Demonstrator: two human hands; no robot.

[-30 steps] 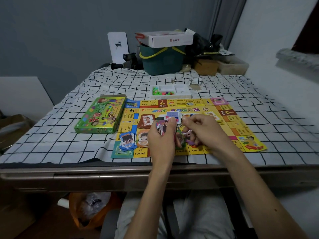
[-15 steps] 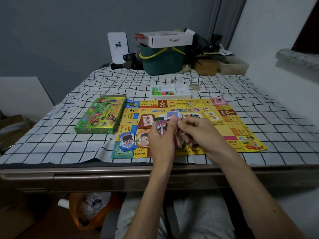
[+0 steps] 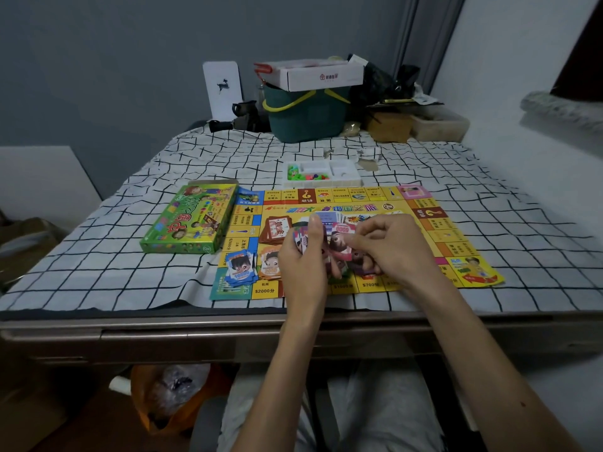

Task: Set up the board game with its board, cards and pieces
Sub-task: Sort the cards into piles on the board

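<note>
The yellow game board (image 3: pixel 450 230) lies flat on the checked cloth. My left hand (image 3: pixel 303 262) holds a fanned stack of play-money cards (image 3: pixel 301 238) upright over the board's near half. My right hand (image 3: pixel 388 246) pinches a pink card (image 3: pixel 342 231) at the stack. Sorted piles lie on the board: blue cards (image 3: pixel 239 267) at the near left corner, orange cards (image 3: pixel 270 265) beside them, brown cards (image 3: pixel 277 230) further in. A white tray (image 3: pixel 339 182) with coloured pieces stands past the board's far edge.
The green game box (image 3: pixel 192 220) lies left of the board. A dark green bucket (image 3: pixel 306 115) with a white carton (image 3: pixel 319 75) on top, a white sign and other clutter stand at the table's far end. The table's near edge (image 3: pixel 195 324) runs just below the board.
My right hand has come back from the board's near edge to the stack in my left hand and now pinches a pink card there.
</note>
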